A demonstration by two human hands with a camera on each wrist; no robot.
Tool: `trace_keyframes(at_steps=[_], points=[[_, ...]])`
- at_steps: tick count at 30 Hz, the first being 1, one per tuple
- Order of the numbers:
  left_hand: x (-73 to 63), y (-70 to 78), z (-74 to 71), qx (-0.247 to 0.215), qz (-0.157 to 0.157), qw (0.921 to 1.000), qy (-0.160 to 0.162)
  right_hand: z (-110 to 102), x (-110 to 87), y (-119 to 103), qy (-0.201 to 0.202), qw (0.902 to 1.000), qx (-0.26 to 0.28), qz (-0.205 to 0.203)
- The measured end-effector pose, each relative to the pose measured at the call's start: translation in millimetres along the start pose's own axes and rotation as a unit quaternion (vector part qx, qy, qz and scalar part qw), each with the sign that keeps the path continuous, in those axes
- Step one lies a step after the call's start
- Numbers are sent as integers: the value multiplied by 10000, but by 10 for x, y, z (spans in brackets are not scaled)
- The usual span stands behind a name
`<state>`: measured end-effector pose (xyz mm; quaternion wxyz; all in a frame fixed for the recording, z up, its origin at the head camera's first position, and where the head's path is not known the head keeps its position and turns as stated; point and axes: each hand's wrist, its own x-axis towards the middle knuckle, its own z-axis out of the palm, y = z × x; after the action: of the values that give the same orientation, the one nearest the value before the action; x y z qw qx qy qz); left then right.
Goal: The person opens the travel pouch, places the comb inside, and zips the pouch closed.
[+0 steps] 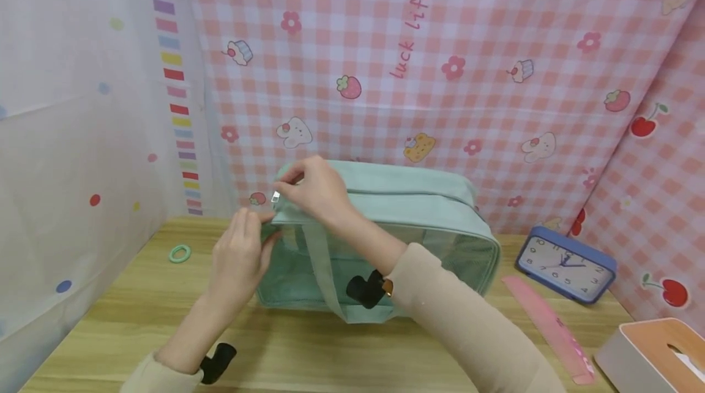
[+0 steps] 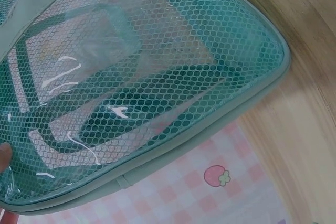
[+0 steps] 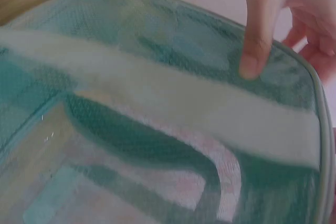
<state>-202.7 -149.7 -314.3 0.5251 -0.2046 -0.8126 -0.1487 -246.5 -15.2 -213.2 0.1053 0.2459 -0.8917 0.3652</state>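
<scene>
A mint-green zip bag (image 1: 385, 209) with see-through mesh panels and a strap (image 1: 319, 264) stands on the table. At its top left end my right hand (image 1: 319, 188) pinches the zipper pull (image 1: 275, 198), whose silver tab shows below the fingertips. My left hand (image 1: 239, 252) grips the upper left corner. In the right wrist view the left thumb (image 3: 253, 59) presses on the clear front panel, with the other fingers behind the edge. The left wrist view looks at the bag's mesh panel (image 2: 184, 87), with a fingertip (image 2: 4, 156) at the left border.
A blue clock (image 1: 567, 264) leans back at the right. Near it lie a pink ruler (image 1: 551, 329) and a tissue box (image 1: 650, 356) with an orange top. A small green ring (image 1: 179, 253) is at the left. Patterned cloth (image 1: 418, 74) hangs close behind the bag.
</scene>
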Motion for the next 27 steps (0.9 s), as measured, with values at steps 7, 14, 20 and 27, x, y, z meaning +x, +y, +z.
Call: trace_keyframes(at_steps=[7,14,20,27], points=[[54,-106,-46,66,52,9995,-304,-496,-82,331,249,9975,376,548],[390,-176,-317,-43,-158,9713,-2375,-1238,-428,1000,928,9848,579,1349],[886,-182,-409,-916,-502,9023,-4183,-1609,-966,1797,994,9656,289,2387],[1296,-87,-86,-1759,164,8600,-4788,-1639,-1636,2598,-1304,9279,-297,3480]])
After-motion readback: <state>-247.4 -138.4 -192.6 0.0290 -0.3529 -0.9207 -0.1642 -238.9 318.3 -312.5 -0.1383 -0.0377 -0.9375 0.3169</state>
